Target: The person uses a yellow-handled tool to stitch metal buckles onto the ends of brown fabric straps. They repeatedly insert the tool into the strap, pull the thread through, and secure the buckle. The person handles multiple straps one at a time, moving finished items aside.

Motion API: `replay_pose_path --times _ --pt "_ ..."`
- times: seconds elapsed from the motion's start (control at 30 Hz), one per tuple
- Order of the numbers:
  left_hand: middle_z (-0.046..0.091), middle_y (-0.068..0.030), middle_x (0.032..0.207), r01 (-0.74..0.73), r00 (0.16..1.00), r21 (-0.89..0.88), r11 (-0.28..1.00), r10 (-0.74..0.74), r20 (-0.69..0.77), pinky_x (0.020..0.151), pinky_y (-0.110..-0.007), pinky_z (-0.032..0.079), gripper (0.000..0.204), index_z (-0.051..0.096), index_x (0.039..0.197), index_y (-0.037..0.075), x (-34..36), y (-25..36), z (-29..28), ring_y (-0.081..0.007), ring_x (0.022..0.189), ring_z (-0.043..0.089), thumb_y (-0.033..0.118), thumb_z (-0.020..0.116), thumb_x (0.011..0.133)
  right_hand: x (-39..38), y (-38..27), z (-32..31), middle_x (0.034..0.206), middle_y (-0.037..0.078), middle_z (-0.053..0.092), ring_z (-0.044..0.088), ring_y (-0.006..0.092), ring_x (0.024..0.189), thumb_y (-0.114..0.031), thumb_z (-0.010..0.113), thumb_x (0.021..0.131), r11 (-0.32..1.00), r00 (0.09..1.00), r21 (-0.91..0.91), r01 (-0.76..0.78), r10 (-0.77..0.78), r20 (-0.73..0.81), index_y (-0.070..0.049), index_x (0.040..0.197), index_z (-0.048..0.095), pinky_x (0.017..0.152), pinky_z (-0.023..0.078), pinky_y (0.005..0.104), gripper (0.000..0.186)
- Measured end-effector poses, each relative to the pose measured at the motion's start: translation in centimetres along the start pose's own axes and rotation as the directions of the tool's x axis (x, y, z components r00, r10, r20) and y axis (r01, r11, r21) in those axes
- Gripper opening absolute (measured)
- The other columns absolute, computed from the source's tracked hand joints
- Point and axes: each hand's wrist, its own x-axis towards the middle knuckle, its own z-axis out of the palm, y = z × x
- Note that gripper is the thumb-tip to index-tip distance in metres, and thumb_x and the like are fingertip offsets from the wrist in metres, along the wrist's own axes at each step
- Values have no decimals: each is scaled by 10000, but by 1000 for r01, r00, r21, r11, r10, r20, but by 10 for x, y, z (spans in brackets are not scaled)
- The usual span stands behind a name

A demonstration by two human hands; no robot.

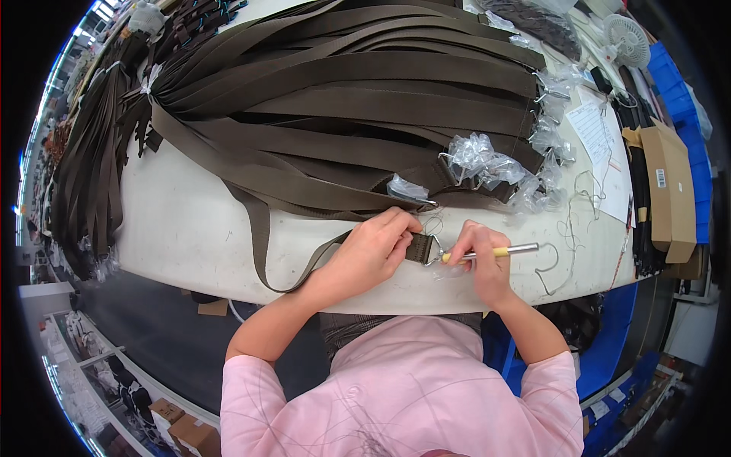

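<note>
Near the table's front edge, my left hand [376, 245] is closed on the end of a dark brown webbing strap [419, 249], just beside its metal ring [436, 250]. My right hand [483, 257] grips a pen-like tool [499, 252] with a yellow handle and a silver end, its other tip pointing at the ring. A scrap of clear plastic [451, 270] shows under the right fingers. The held strap loops left and runs back toward the big bundle of straps [320, 107], which is tied at its left.
Plastic-wrapped metal fittings [483, 161] lie along the bundle's right ends. Loose threads [567, 244] and paper sheets [594, 133] are on the table [175, 221] at right. A cardboard box [667, 190], blue bins [678, 99] and a small fan [627, 40] stand farther right.
</note>
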Motion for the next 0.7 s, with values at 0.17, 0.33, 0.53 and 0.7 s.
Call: replay_pose_path --times 0.17,0.33,0.53,0.7 --pt "671 -116 1197 -134 991 82 988 132 23 805 -341 616 209 687 1147 22 -3 -5 -1 -268 1030 707 -35 682 947 12 9 15 706 44 637 538 90 629 -369 360 1197 975 987 155 -157 162 -18 -34 721 649 601 429 264 650" --pt "674 -101 1182 -438 898 431 789 363 247 778 -322 607 272 695 1107 7 -1 -9 -12 -231 1030 663 27 716 836 11 16 14 695 48 626 599 110 658 -362 366 1194 981 993 163 -109 116 -31 -25 720 635 627 466 275 640" --pt "664 -90 1129 -578 810 552 601 507 296 723 -302 597 305 676 1049 -38 -8 -18 -6 -222 980 658 62 717 763 0 12 18 696 51 653 574 105 619 -279 477 1166 991 994 -80 104 -101 31 -8 758 650 592 452 280 519" --pt "666 -97 1138 -508 856 527 681 469 219 714 -311 599 312 673 1060 -31 -9 -20 -9 -229 973 663 43 722 761 6 9 25 681 42 664 547 78 616 -249 510 1159 997 998 -52 -59 58 -18 -6 789 666 583 442 278 469"
